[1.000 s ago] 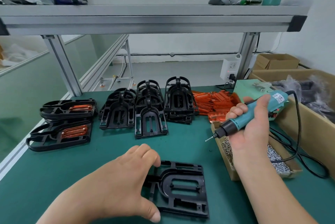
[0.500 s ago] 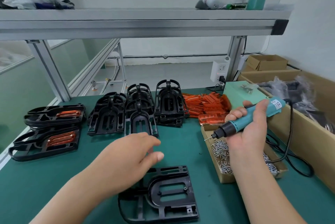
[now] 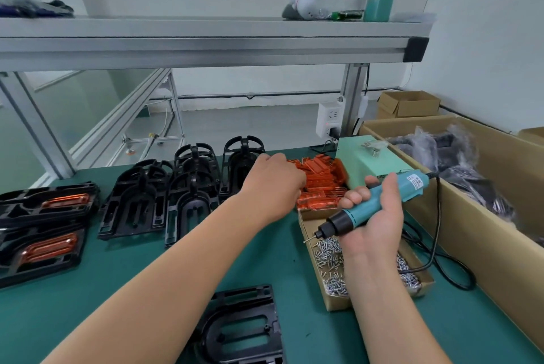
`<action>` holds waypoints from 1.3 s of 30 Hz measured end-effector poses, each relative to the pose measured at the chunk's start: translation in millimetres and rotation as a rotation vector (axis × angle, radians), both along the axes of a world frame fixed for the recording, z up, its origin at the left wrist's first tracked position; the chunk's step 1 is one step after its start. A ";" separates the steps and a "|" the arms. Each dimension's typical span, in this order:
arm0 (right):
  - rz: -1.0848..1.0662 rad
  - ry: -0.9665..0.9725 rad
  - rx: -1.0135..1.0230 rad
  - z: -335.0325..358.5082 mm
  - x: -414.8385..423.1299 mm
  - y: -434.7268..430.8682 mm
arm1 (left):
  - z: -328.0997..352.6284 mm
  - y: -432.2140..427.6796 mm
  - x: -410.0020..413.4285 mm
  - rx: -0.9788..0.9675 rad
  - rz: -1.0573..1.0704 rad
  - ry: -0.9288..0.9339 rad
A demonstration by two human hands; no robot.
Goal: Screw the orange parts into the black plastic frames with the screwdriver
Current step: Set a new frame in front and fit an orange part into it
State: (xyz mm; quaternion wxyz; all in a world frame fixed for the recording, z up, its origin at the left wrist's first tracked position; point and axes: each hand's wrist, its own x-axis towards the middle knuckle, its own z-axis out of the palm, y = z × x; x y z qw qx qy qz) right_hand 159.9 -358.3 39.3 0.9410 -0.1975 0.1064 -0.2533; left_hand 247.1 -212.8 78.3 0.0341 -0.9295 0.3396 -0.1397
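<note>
Fingers of the left hand (image 3: 273, 184) reach down onto the pile of orange parts (image 3: 322, 184) at the back of the green mat (image 3: 117, 281) (whether they pinch one cannot be told). The right hand (image 3: 374, 228) is wrapped round the teal electric screwdriver (image 3: 410, 185), its bit over the cardboard box of screws (image 3: 335, 300). One bare black plastic frame (image 3: 244, 331) lies at the near edge, partly hidden by the left forearm.

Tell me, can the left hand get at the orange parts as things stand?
Probably yes. The left hand is at the left edge of the orange parts, nothing between them; its grip is out of sight. The right hand holds the screwdriver off to the side.
</note>
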 end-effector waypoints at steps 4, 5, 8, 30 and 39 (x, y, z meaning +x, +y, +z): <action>0.013 0.051 -0.004 -3.3 1.9 -0.4 | -9.3 -20.8 18.6 0.147 0.005 0.032; 0.017 0.058 0.007 -3.4 2.6 -0.6 | -11.0 -24.2 21.2 0.167 0.006 0.056; 0.020 0.066 0.034 -4.0 4.2 -1.1 | -13.7 -30.9 27.0 0.189 0.020 0.105; 0.003 0.071 0.033 0.6 1.1 -3.7 | 21.5 54.9 -51.9 -0.664 0.138 0.255; 0.065 0.030 -0.061 0.8 -5.8 13.0 | -17.1 157.2 -146.2 -0.710 0.156 0.612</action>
